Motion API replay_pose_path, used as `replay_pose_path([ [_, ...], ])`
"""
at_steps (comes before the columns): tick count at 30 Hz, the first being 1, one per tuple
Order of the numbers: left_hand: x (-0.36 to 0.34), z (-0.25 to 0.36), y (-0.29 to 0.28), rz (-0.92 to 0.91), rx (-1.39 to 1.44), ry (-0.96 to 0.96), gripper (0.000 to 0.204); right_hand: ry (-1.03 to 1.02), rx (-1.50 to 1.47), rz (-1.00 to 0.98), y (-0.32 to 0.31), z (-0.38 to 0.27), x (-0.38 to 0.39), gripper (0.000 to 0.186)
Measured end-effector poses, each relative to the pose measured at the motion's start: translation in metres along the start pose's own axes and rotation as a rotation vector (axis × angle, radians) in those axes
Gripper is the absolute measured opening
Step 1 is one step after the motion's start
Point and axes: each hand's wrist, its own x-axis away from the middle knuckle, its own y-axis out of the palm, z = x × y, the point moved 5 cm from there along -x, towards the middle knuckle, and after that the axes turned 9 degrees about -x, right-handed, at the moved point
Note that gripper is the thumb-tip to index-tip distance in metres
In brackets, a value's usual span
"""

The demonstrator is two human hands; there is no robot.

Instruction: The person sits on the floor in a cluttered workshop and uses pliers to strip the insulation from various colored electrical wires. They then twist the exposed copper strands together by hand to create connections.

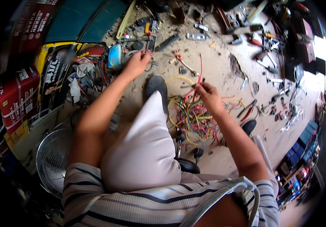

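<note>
Well left of both hands, a yellow-and-black box (53, 81) carries large pale printing. On the person's side of the right hand (210, 97), and under its wrist, a tangle of coloured wires (197, 123) lies partly hidden. The left hand (137, 64) has bent fingers; what shows reddish at their tips is hard to make out, so I cannot tell its grip. From the right hand's narrow pinch a thin red wire (201, 67) extends lengthwise, pointing away from the person, its lower end hidden.
</note>
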Motion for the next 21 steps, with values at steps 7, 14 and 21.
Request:
replay_pose_path([
  [7, 0.063, -0.049, -0.035, -0.285, -0.375, -0.237, 0.04, -0.1, 0.276, 0.141, -0.06, -0.003, 0.036, 0.032],
  [14, 0.104, -0.083, -0.061, -0.402, -0.887, -0.15, 0.046, -0.163, 0.567, -0.091, -0.055, 0.027, 0.087, 0.027],
  [21, 0.086, -0.125, -0.06, 0.148, -0.395, -0.275, 0.049, -0.274, 1.069, -0.231, -0.033, 0.033, 0.16, 0.044],
])
